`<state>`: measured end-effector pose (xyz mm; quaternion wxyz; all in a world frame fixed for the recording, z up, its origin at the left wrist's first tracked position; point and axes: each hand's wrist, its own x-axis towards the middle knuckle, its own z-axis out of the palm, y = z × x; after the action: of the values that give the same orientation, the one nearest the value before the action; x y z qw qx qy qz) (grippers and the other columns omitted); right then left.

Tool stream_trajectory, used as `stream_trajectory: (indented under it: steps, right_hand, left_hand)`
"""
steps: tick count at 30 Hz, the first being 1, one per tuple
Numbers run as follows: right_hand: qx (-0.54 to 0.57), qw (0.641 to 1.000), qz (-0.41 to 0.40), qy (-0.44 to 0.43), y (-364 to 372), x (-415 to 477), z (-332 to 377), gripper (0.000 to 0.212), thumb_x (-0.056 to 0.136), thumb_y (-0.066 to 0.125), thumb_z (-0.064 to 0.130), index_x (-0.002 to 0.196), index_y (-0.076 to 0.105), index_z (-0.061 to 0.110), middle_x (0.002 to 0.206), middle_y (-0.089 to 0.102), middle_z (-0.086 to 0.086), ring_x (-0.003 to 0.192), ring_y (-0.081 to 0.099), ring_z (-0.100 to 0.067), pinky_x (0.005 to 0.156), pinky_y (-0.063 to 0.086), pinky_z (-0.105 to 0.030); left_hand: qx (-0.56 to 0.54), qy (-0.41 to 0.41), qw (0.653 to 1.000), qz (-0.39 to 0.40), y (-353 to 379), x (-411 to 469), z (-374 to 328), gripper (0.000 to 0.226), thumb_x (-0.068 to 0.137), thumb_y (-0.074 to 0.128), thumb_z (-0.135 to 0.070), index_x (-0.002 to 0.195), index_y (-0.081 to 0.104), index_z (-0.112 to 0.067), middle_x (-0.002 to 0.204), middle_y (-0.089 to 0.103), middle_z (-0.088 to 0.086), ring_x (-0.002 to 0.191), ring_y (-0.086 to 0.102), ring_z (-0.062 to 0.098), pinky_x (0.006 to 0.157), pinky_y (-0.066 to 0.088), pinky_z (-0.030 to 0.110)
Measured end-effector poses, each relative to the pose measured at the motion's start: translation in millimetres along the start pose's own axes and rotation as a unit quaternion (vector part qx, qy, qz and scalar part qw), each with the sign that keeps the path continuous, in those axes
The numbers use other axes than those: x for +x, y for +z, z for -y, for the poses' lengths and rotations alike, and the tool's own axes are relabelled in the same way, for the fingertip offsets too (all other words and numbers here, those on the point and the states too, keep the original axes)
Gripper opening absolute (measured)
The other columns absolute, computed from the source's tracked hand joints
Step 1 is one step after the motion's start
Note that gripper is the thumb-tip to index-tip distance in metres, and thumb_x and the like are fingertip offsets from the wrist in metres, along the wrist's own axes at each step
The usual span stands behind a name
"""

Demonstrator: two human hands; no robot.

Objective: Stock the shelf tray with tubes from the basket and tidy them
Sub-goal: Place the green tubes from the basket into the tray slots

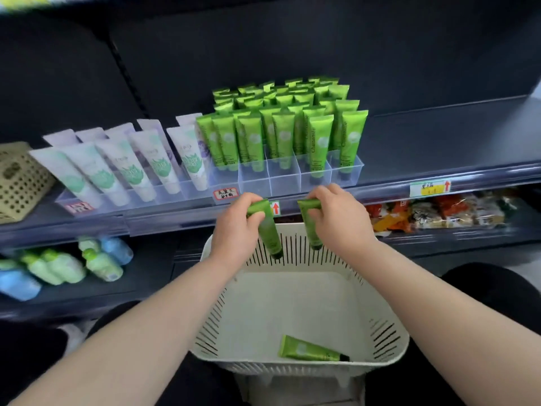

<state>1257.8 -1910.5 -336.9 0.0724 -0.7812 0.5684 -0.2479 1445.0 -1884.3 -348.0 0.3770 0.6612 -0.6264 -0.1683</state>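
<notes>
My left hand (234, 227) grips a green tube (268, 234) by its flat crimped end, cap hanging down. My right hand (336, 218) pinches a second green tube (311, 227) the same way. Both hang above the far rim of the white slotted basket (389, 344), just below the shelf edge. One more green tube (310, 349) lies flat on the basket floor near the front. On the shelf, the clear divided tray (287, 178) holds several upright green tubes (284, 133) in rows; its front compartments near the middle stand partly bare.
White and mint tubes (131, 168) fill a tray to the left. A perforated beige box (17, 183) sits at the far left. Green and blue bottles (73, 265) lie on the lower shelf. Snack packets (439, 212) fill the lower right shelf.
</notes>
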Motion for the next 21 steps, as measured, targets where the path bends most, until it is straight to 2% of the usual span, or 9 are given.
stream_trajectory:
  steps: [3, 7, 10, 13, 16, 18, 21]
  right_hand:
    - [-0.008, 0.998, -0.056, -0.038, -30.5, 21.0, 23.1, 0.026, 0.094, 0.051, 0.020, 0.121, 0.053, 0.019, 0.110, 0.056, -0.003, 0.096, 0.056, -0.027, 0.063, 0.039, -0.033]
    - [0.005, 0.989, -0.133, -0.063, -59.1, 53.3, 48.2, 0.027, 0.096, 0.049, 0.018, 0.122, 0.053, 0.018, 0.111, 0.056, -0.004, 0.089, 0.057, -0.028, 0.059, 0.033, -0.030]
    - [0.011, 0.982, -0.171, -0.077, -66.1, 77.2, 59.6, 0.025, 0.096, 0.048, 0.016, 0.120, 0.053, 0.018, 0.110, 0.056, -0.004, 0.088, 0.056, -0.029, 0.058, 0.034, -0.031]
    - [-0.012, 0.984, -0.159, -0.083, -59.1, 94.1, 62.0, 0.028, 0.095, 0.049, 0.012, 0.122, 0.053, 0.018, 0.111, 0.057, -0.004, 0.094, 0.055, -0.027, 0.059, 0.034, -0.031]
    - [-0.054, 0.987, -0.125, -0.082, -44.8, 106.9, 57.5, 0.033, 0.093, 0.049, 0.006, 0.123, 0.053, 0.019, 0.111, 0.060, -0.004, 0.100, 0.051, -0.026, 0.063, 0.033, -0.033]
    - [-0.083, 0.987, -0.105, -0.084, -35.3, 114.0, 52.3, 0.037, 0.090, 0.050, 0.003, 0.124, 0.052, 0.019, 0.111, 0.061, -0.005, 0.102, 0.049, -0.027, 0.066, 0.032, -0.034]
    - [-0.103, 0.988, -0.091, -0.077, -26.4, 121.7, 42.8, 0.041, 0.088, 0.049, 0.001, 0.125, 0.052, 0.018, 0.112, 0.061, -0.006, 0.104, 0.048, -0.029, 0.073, 0.035, -0.037]
  left_hand:
    - [-0.001, 0.028, 0.999, -0.039, -27.9, 12.2, -21.8, 0.020, 0.095, 0.056, -0.011, 0.113, 0.060, -0.017, 0.100, 0.061, -0.003, 0.089, 0.054, 0.013, 0.073, 0.038, 0.024]
    - [-0.020, 0.028, 0.993, -0.110, -59.1, 33.6, -46.8, 0.021, 0.097, 0.054, -0.015, 0.117, 0.059, -0.021, 0.093, 0.059, -0.004, 0.073, 0.052, 0.004, 0.061, 0.039, 0.016]
    - [-0.032, 0.024, 0.987, -0.153, -74.5, 51.9, -58.6, 0.022, 0.096, 0.054, -0.017, 0.117, 0.058, -0.023, 0.092, 0.060, -0.004, 0.076, 0.055, 0.012, 0.066, 0.040, 0.024]
    - [-0.035, 0.026, 0.984, -0.175, -80.6, 69.0, -64.0, 0.020, 0.096, 0.053, -0.015, 0.115, 0.059, -0.022, 0.096, 0.061, -0.005, 0.077, 0.054, 0.008, 0.064, 0.038, 0.021]
    - [-0.010, 0.016, 0.985, -0.174, -78.5, 82.5, -64.5, 0.021, 0.097, 0.053, -0.015, 0.116, 0.058, -0.022, 0.100, 0.062, -0.003, 0.085, 0.053, 0.014, 0.070, 0.037, 0.024]
    - [0.009, 0.006, 0.988, -0.155, -73.4, 90.7, -62.1, 0.023, 0.098, 0.052, -0.017, 0.119, 0.057, -0.024, 0.099, 0.061, 0.000, 0.082, 0.053, 0.016, 0.063, 0.036, 0.023]
    - [0.032, -0.014, 0.991, -0.125, -63.6, 102.5, -57.1, 0.025, 0.099, 0.051, -0.017, 0.122, 0.056, -0.024, 0.092, 0.058, -0.002, 0.069, 0.050, 0.010, 0.052, 0.030, 0.017]
